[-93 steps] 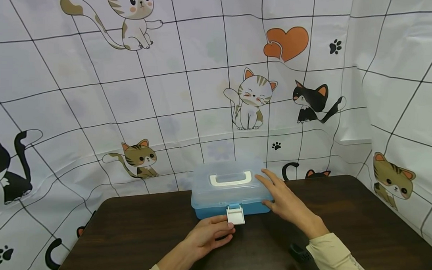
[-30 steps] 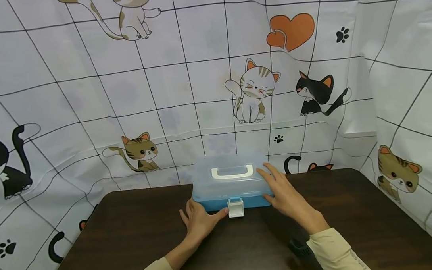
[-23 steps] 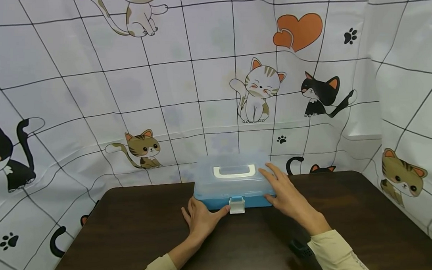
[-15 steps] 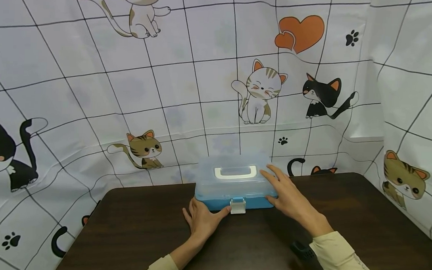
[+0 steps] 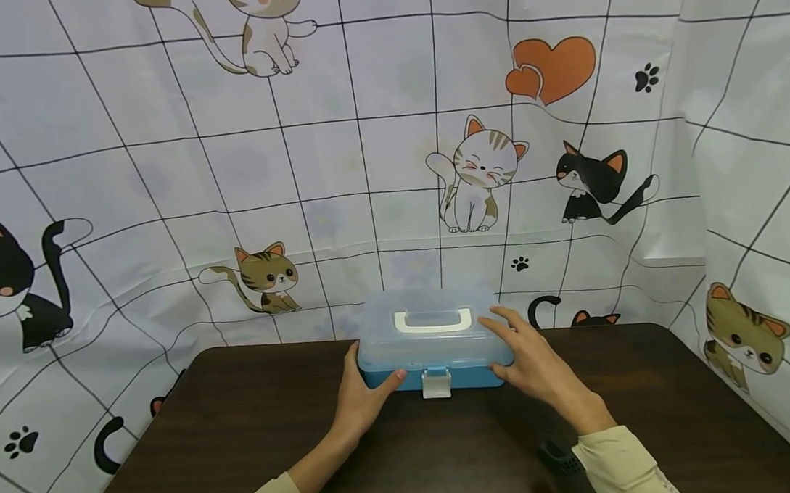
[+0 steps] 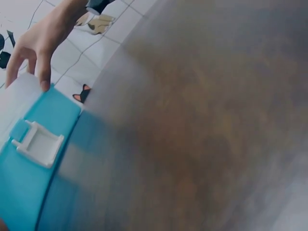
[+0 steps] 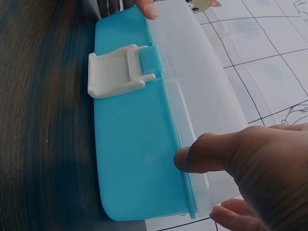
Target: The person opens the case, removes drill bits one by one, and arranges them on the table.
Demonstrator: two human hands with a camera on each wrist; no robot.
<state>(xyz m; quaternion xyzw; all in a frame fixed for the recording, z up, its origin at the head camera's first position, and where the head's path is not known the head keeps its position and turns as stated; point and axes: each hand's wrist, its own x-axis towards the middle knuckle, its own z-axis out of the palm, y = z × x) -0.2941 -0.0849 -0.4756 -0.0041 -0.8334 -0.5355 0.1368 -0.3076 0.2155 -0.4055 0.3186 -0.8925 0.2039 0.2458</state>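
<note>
A box with a clear lid and a blue base (image 5: 475, 378) stands at the table's far edge, its lid down. On its front, the white latch (image 5: 437, 383) is swung out and down; a white handle (image 5: 433, 322) lies on the lid. My left hand (image 5: 360, 397) grips the left front corner, thumb on the front near the lid's seam, fingers at the left side. At the right end my right hand (image 5: 535, 360) holds the box. In the right wrist view its thumb (image 7: 207, 153) presses at the seam; its other fingers are partly hidden behind the lid.
The box stands on a dark wooden table (image 5: 259, 401) with rounded far corners. A dark object (image 5: 560, 457) lies beside my right sleeve, partly covered. Right behind the table hangs a white cloth (image 5: 320, 149) printed with cats and grid lines.
My left hand has gone from the latch to the box's left front corner. Just now its thumb slid left and its fingers rose along the side. The right hand stays at the right end.
</note>
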